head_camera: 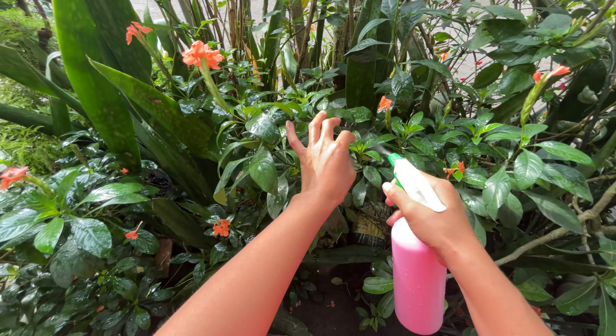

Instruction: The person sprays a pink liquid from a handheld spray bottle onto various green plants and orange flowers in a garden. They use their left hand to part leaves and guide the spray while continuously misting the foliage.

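Pink spray bottle (418, 278) aimed at wet green leaves (410, 127).
Right hand (430, 217) grips it upright, nozzle toward leaves beyond; left hand (326, 161), open and empty, spreads beside the nozzle.

Left hand (325, 161) reaches forward, fingers (316, 127) spread; right hand (431, 219) is fisted, wrist bent, forearm angled up.

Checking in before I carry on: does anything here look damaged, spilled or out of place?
Nothing stands out. The right hand holds the pink spray bottle upright, nozzle toward the leaves. The left hand is spread open among them. No spill shows, and the orange flowers look intact.
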